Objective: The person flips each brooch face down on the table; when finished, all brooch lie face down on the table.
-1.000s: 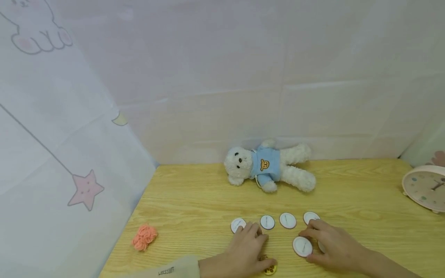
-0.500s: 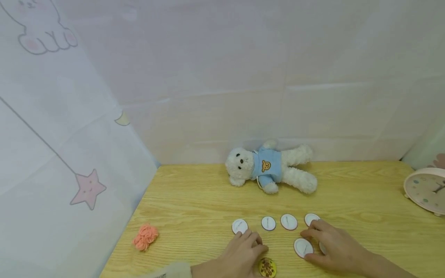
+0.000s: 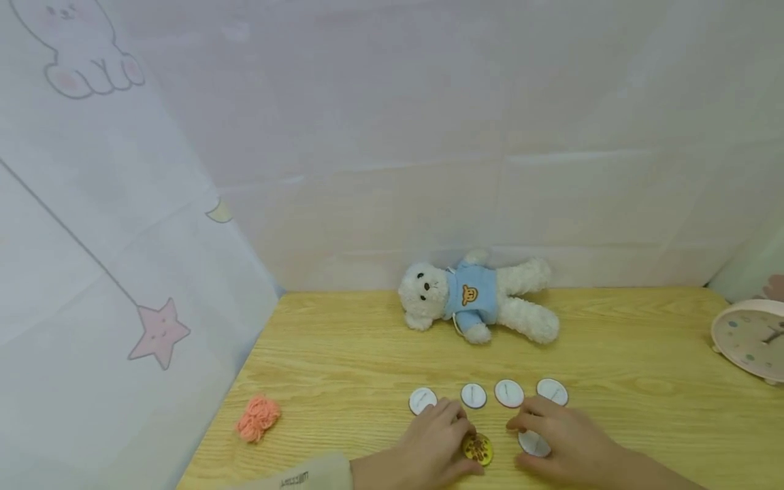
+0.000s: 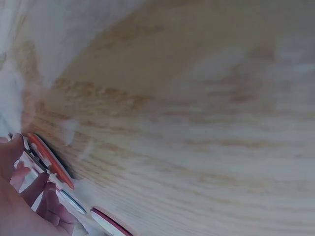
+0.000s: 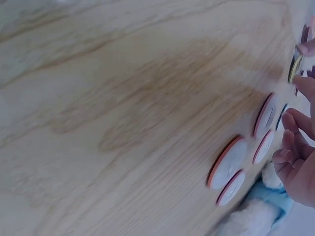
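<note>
A yellow pin-back badge (image 3: 478, 450) with a brown pattern lies face up; my left hand (image 3: 431, 446) holds its edge between thumb and fingers. My right hand (image 3: 566, 439) is bent over a white-backed badge (image 3: 534, 444), pin side up. In the right wrist view the right hand's fingers (image 5: 283, 157) are loosely curved with nothing between them, and an orange-rimmed badge (image 5: 227, 163) lies on the table to their left. Beyond both hands, a row of white-backed badges (image 3: 509, 393) lies pin side up. The left wrist view shows the left hand (image 4: 24, 206) only partly.
Behind the badges, a white plush bear (image 3: 478, 299) in a blue top lies on its side on the wooden table (image 3: 331, 340). A coral knitted flower piece (image 3: 257, 417) is at the left, and a round clock (image 3: 750, 340) stands at the right edge.
The yellow badge first slid out from under my left hand and now sits between its thumb and fingers, farther from me. My right hand has shifted left over the near white-backed badge.
</note>
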The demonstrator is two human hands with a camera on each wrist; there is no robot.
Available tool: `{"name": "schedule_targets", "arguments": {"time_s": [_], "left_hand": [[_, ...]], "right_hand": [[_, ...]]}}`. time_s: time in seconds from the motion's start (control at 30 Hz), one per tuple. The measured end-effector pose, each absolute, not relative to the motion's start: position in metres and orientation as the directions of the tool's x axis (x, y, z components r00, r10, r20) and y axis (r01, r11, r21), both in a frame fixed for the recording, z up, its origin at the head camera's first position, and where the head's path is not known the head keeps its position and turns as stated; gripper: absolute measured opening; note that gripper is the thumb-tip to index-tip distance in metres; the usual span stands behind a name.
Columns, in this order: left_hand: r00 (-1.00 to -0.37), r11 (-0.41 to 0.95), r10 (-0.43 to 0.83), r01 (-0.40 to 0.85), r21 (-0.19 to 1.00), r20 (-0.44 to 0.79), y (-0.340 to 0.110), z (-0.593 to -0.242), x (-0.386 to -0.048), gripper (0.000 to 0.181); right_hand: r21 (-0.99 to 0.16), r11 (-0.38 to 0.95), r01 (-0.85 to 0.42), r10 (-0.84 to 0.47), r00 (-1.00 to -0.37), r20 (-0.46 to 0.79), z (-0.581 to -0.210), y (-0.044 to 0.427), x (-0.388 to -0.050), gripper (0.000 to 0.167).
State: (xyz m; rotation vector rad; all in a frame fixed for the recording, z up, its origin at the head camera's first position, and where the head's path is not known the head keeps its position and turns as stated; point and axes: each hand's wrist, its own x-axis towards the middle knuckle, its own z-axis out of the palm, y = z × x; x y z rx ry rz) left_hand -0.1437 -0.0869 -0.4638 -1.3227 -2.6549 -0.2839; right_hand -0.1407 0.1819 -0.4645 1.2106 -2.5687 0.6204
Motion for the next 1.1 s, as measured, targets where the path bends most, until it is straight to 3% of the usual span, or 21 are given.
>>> {"name": "schedule_targets", "arguments": {"time_s": [0.13, 0.33, 0.47, 1.1], "left_hand": [[-0.63, 0.618, 0.745, 0.775, 0.128, 0.218, -0.084, -0.466, -0.146, 0.051], [-0.651, 0.643, 0.731, 0.758, 0.111, 0.206, -0.085, -0.466, -0.146, 0.052], [-0.656, 0.649, 0.727, 0.753, 0.109, 0.204, -0.086, -0.466, -0.145, 0.049], [-0.654, 0.625, 0.737, 0.755, 0.196, 0.172, -0.079, -0.466, -0.149, 0.045]], "right_hand": [[-0.257, 0.542, -0.8, -0.716, -0.6, 0.356, -0.467, 0.17, -0.142, 0.031], [-0.264, 0.629, -0.732, -0.681, -0.682, 0.269, -0.463, 0.162, -0.141, 0.042], [-0.304, 0.628, -0.716, -0.681, -0.695, 0.23, -0.461, 0.158, -0.141, 0.047], [-0.265, 0.572, -0.776, -0.696, -0.63, 0.344, -0.471, 0.151, -0.143, 0.043]]}}
